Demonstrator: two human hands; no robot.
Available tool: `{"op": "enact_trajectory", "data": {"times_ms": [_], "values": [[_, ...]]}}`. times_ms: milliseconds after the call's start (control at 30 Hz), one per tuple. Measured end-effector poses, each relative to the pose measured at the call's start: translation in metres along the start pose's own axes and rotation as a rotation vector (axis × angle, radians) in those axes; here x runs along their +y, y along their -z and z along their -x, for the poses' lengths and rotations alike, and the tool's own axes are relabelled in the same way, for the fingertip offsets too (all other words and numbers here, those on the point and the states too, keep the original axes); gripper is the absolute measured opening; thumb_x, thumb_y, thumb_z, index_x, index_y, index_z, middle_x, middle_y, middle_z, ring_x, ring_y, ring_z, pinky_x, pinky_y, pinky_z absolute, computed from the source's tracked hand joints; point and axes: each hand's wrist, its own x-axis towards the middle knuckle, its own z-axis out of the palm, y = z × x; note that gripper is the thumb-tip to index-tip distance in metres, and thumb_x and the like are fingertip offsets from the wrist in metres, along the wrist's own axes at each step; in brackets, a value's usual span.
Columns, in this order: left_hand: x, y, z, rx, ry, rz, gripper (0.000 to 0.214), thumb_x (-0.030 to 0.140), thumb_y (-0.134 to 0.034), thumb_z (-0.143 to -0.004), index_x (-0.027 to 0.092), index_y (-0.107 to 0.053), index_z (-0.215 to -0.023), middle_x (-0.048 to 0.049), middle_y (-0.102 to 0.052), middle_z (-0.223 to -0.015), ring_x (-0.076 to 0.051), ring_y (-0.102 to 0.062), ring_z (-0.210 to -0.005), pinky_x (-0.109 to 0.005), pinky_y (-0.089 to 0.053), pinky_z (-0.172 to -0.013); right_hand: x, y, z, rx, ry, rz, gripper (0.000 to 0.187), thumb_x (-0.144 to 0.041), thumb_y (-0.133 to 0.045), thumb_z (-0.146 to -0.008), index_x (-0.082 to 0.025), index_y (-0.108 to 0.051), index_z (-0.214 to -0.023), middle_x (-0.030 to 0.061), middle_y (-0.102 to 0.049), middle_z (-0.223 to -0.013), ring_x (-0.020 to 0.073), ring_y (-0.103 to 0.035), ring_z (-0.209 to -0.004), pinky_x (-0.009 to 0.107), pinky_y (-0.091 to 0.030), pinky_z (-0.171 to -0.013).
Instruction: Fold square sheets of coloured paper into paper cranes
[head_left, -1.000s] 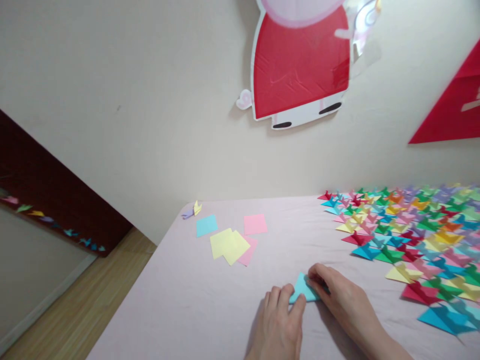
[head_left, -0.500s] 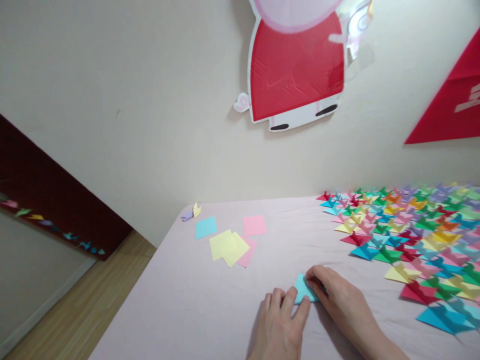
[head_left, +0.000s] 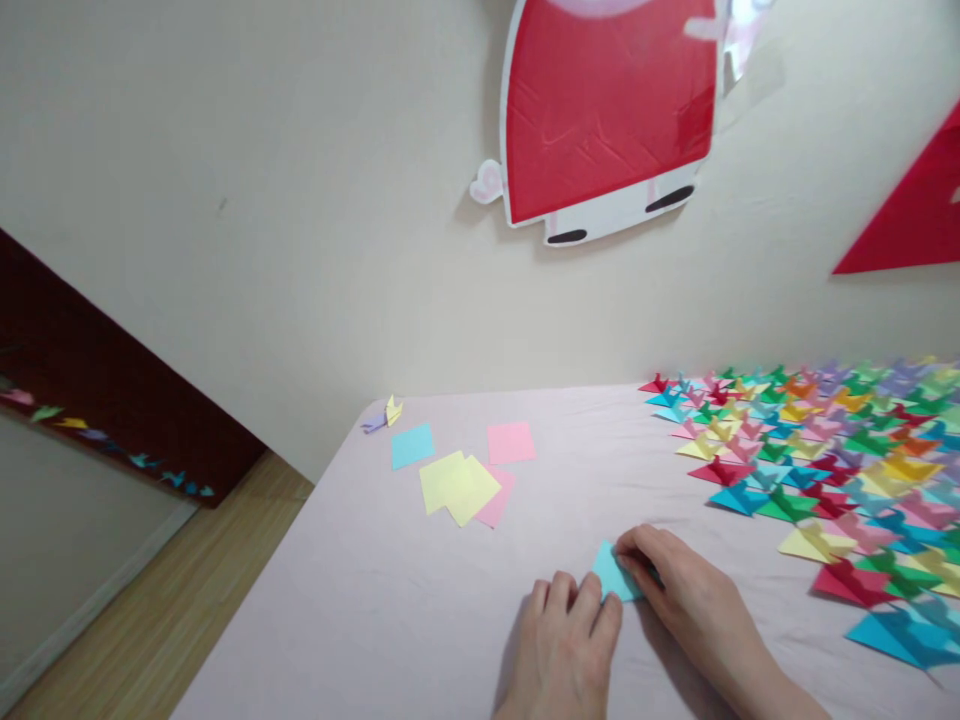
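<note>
A small light-blue folded paper [head_left: 611,572] lies on the pale pink table cover [head_left: 360,610], near the front. My left hand [head_left: 562,645] rests knuckles-up with its fingertips pressed on the paper's lower left edge. My right hand [head_left: 675,590] comes in from the right, fingers curled down onto the paper's right side. Both hands pin the paper flat to the cover. Most of the paper is hidden under the fingers.
Loose square sheets lie farther back: blue [head_left: 412,445], yellow [head_left: 457,486], pink [head_left: 510,441]. A tiny yellow and purple folded piece [head_left: 386,414] sits at the far left corner. Several coloured folded paper cranes [head_left: 825,470] fill the right side. The table's left edge drops to wooden floor [head_left: 150,620].
The hands and the blue paper stay in nearly the same place, the left fingers shifting slightly on the paper. The camera has tilted a little, so the wall picture sits higher.
</note>
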Motion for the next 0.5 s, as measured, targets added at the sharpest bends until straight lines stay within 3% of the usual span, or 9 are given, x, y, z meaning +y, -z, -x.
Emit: {"op": "enact_trajectory", "data": {"times_ms": [500], "values": [[0.0024,0.0008,0.0021,-0.007,0.049,0.022,0.034,0.023,-0.059,-0.091,0.026,-0.054,-0.125,-0.0014,-0.060,-0.119,-0.021,-0.048,-0.085,-0.036,-0.041,-0.068,-0.0014,-0.0007,0.0002,-0.005,-0.020,-0.036,0.021,-0.031,-0.041,-0.090,-0.024,-0.059,-0.083,0.0050,-0.068,-0.082,0.0221,-0.064,-0.076,0.032,-0.049,-0.068]]}}
